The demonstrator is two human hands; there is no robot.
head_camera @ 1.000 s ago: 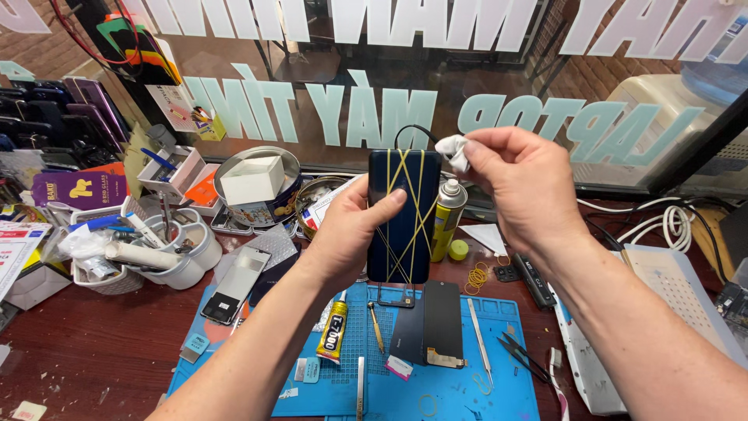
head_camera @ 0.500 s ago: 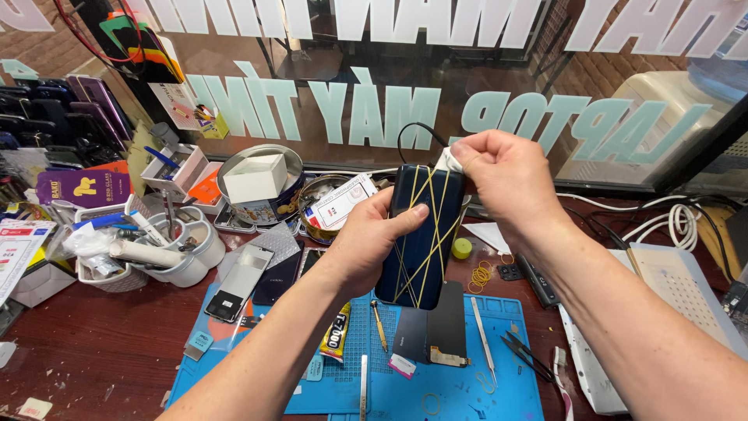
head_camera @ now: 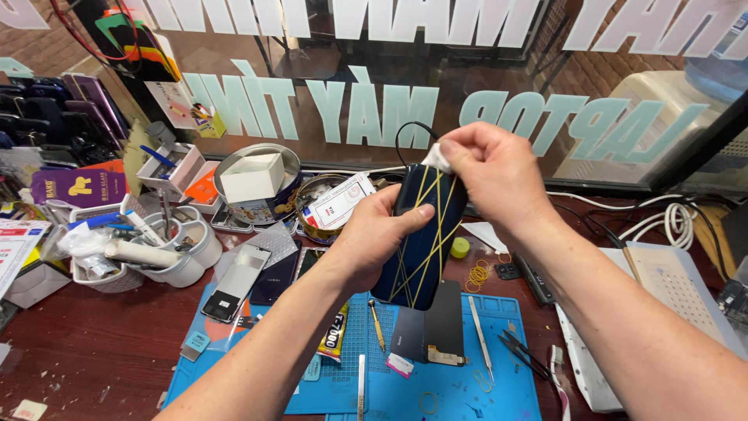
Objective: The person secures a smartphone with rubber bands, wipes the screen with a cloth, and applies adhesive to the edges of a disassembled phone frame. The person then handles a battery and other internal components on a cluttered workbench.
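1. Below my hands lies a dark red-brown wooden bench (head_camera: 93, 351), and on it, directly under them, a blue work mat (head_camera: 467, 382). Beyond the hands stands a shop window (head_camera: 499, 86) with large pale lettering seen in reverse.
2. My left hand (head_camera: 374, 238) grips a dark blue phone (head_camera: 425, 234) from its left edge, thumb across the face. The phone is held upright above the mat, criss-crossed with yellow rubber bands (head_camera: 427, 226).
3. My right hand (head_camera: 495, 175) is closed on a small white cloth (head_camera: 438, 158), pinching it against the phone's top corner.
4. Left of my left hand, a round tin (head_camera: 257, 187) holds a white box (head_camera: 251, 176). A second tin (head_camera: 319, 210), just beside that hand, has a white card lying across it.
5. Farther left, white cups (head_camera: 183, 249) hold tools and a rolled white sheet.
6. Under the hands on the mat lie a black panel (head_camera: 444, 323), a tube of glue (head_camera: 335, 339) and tweezers (head_camera: 479, 331). Loose rubber bands (head_camera: 477, 274) lie below my right wrist.
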